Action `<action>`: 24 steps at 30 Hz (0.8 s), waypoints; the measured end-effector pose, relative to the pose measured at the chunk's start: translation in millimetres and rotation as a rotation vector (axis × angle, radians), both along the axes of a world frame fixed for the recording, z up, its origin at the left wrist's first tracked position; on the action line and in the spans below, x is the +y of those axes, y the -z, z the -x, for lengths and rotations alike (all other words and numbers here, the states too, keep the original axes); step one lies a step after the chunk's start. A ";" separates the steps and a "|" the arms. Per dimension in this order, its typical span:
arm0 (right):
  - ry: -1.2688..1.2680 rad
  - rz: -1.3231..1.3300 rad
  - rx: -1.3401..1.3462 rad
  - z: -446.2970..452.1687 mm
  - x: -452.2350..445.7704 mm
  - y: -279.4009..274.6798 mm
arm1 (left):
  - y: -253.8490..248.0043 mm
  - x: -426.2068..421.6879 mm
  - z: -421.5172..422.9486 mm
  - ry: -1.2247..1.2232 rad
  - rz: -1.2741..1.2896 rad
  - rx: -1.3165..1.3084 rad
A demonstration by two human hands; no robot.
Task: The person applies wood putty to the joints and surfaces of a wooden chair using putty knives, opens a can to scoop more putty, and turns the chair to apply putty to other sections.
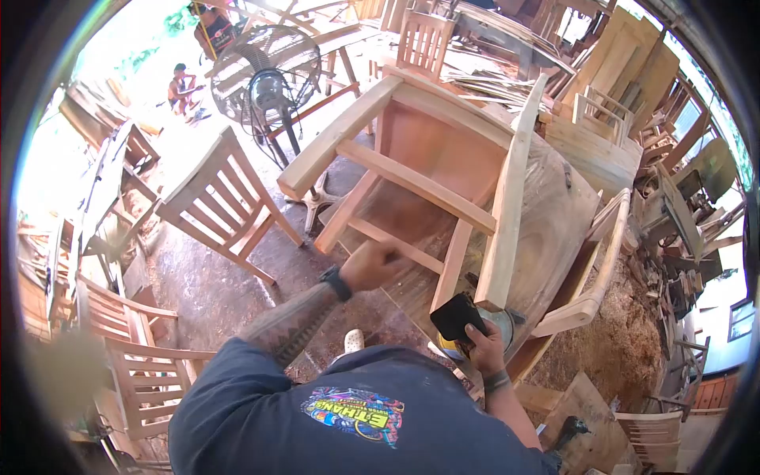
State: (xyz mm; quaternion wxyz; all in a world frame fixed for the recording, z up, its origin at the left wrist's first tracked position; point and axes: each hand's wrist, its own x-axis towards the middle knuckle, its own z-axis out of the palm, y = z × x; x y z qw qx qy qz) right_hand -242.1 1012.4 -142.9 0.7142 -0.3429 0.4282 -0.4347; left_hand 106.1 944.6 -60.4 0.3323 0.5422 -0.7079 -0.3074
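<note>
My right hand (487, 348) grips a flat black rectangular object (459, 317) that looks like a phone. Just below it is a round can (451, 348) with a yellow and blue side, partly hidden. My left hand (372, 265), with a dark watch at the wrist, hovers beside the lower rails of an unpainted wooden chair (417, 186). Its fingers are blurred, and I cannot tell whether they touch the wood. The chair lies tipped over on a wooden tabletop (554, 214), legs pointing toward me.
A slatted chair (218, 198) stands on the left, near a large black fan (267, 87). More chairs (150, 380) are at lower left. An armrest frame (586, 293) borders the tabletop's right side, beside piled sawdust (625, 340). Boards (625, 63) lean at the back; two people are far off.
</note>
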 end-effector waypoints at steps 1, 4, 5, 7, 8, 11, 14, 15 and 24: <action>0.014 0.007 -0.003 -3.7 -0.1 -2.4 | 32.7 15.5 -13.6 -0.054 -0.078 -0.061; 0.016 0.021 -0.013 -7.2 -1.6 -7.9 | 176.9 76.8 -76.9 0.163 -0.346 -0.370; 0.011 0.023 -0.018 -8.0 -1.0 -9.7 | 265.8 104.2 -110.6 0.224 -0.465 -0.493; 0.040 -0.021 -0.023 -14.4 -0.1 -15.9 | 301.0 171.6 -155.7 0.125 -0.649 -0.554; 0.061 -0.040 -0.025 -14.9 -1.3 -19.4 | 412.6 201.9 -209.9 0.199 -0.655 -0.597; 0.018 -0.007 0.029 -8.6 -4.7 -10.6 | 424.0 231.5 -247.5 0.105 -0.663 -0.560; 0.030 -0.028 0.081 -8.9 -7.6 -7.3 | 370.8 219.3 -250.8 -0.241 -0.948 -0.280; 0.031 -0.035 0.077 -10.9 -8.8 -11.1 | 340.5 201.8 -240.0 -0.303 -1.043 -0.218; 0.065 -0.082 0.107 -16.9 -11.0 -15.6 | 319.8 132.6 -191.7 0.218 -0.733 -0.180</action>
